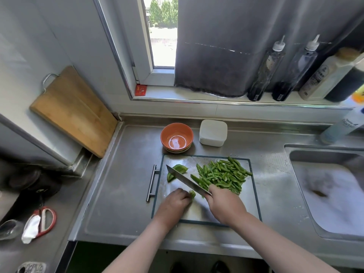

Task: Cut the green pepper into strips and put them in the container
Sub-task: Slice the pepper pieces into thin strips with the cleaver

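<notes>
A steel cutting board (250, 196) with a dark rim lies on the counter. A heap of green pepper strips (222, 174) covers its far right part. Two larger uncut pepper pieces (178, 170) lie at its far left. My left hand (175, 202) holds down a small pepper piece (192, 194) with curled fingers. My right hand (222, 203) grips the handle of a knife (185, 180), whose blade slants up to the left, right beside that piece. An orange bowl (176, 137) and a white lidded container (213, 132) stand behind the board.
A sink (331, 194) lies to the right. Bottles (283, 69) line the window sill. A wooden board (72, 111) leans against the left wall. Red-handled scissors (42, 220) lie on the lower surface at the left.
</notes>
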The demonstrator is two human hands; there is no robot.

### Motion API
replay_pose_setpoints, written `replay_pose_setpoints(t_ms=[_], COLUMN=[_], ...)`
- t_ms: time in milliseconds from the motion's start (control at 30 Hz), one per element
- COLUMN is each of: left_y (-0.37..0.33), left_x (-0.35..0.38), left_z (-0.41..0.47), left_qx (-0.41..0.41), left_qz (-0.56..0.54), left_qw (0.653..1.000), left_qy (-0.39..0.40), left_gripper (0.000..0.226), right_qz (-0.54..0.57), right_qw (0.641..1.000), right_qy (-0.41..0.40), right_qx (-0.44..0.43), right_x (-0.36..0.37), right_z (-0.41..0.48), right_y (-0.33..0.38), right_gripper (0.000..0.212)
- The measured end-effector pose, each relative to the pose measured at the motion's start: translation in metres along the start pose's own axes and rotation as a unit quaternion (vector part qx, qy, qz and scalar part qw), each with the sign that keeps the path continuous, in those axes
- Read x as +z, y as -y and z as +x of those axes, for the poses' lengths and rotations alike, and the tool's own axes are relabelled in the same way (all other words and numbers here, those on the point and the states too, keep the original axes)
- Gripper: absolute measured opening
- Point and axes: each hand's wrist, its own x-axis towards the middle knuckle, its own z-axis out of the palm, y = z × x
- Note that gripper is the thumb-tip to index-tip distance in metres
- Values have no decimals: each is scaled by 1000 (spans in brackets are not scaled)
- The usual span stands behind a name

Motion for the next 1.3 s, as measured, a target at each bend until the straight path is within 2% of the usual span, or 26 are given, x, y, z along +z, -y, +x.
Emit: replay_pose_setpoints(t_ms=[67,200,367,433,533,600,733,900,1100,1300], left_y=[-3,-6,-7,-6,-5,-7,-9,-9,0,7], left_x=[8,10,9,8,7,7,6,4,6,12], left_z=[-1,1,-5,-7,-6,-5,-3,-4,-6,0], left_qx=[-15,-26,-19,-10,2,2,-15,-11,-12,0], left_qz=[5,24,44,47,51,60,41,36,12,30], left_qw=[1000,999,999,999,998,998,999,999,1000,1000], left_qy=[-6,-3,-6,-9,-22,-30,-30,-19,-8,-6], left_gripper=[14,23,33,30,28,27,49,55,50,25], right_qz=[-26,-77,-133,-148,-130,-104,-82,-100,-86,-21], right_qw=[999,996,990,988,991,994,996,995,996,999], right_qy=[0,3,1,10,24,24,15,5,-2,-46], right_qx=[-19,-45,-44,-35,-22,-15,-13,-23,-21,-11], right_x=[5,14,21,23,25,25,26,31,33,26], right_z=[-6,-15,-19,-17,-16,-17,-17,-20,-21,-19], right_y=[0,2,-1,-3,-5,-7,-8,-8,-6,-5], right_gripper=[25,23,13,10,3,7,14,10,12,23])
